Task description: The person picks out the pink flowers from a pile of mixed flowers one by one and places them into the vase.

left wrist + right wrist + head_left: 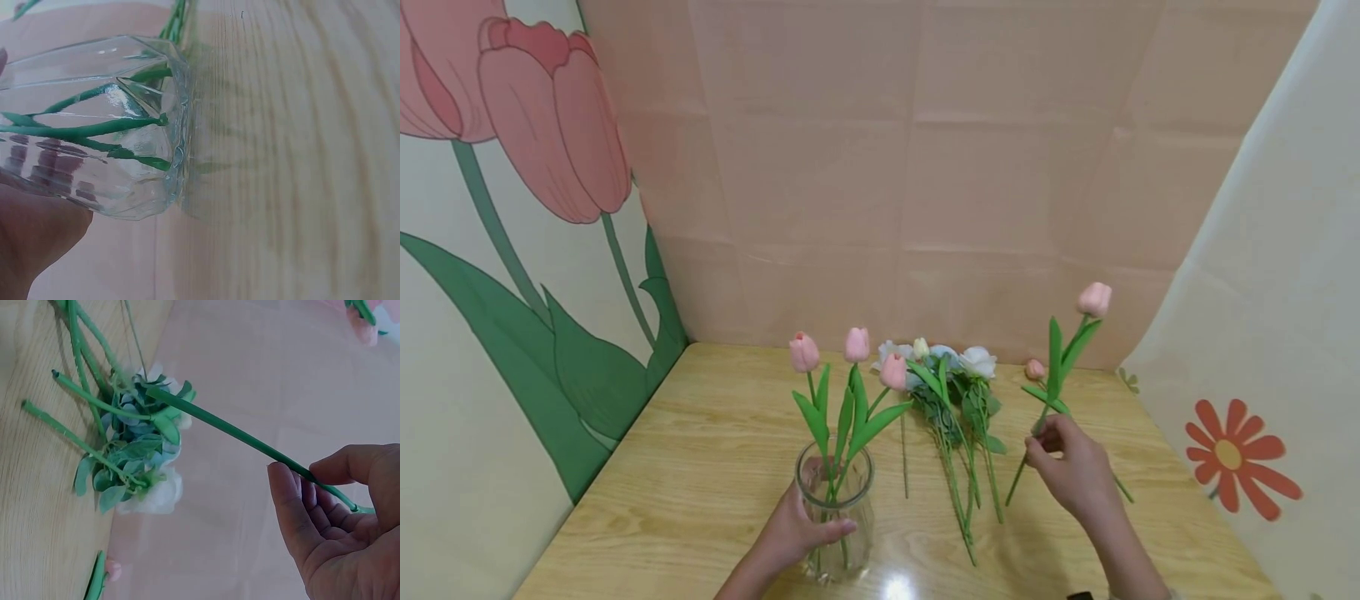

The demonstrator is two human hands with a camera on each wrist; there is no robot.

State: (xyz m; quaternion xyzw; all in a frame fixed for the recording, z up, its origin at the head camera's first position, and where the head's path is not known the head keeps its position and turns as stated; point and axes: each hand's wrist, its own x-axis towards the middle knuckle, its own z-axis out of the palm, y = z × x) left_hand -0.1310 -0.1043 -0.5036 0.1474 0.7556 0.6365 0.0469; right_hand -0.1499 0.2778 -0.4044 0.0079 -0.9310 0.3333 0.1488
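Observation:
A clear glass vase [859, 533] stands on the wooden table, with three pink tulips [857, 345] upright in it. My left hand [797, 525] grips the vase around its side, thumb across the front. Through the glass in the left wrist view, the green stems [94, 129] reach down close to the base. Above the table on the right, my right hand [1075, 467] pinches another pink tulip [1094, 300] by its stem between thumb and fingers. Its bloom points up and the bare stem end [187, 409] slants down toward the left.
White and pale blue flowers [977, 362] with long green stems lie in a bunch between the hands. Behind the right hand, one more pink tulip [1035, 370] lies on the table [700, 467]. A pink backdrop [910, 183] hangs at the back, with printed panels at both sides.

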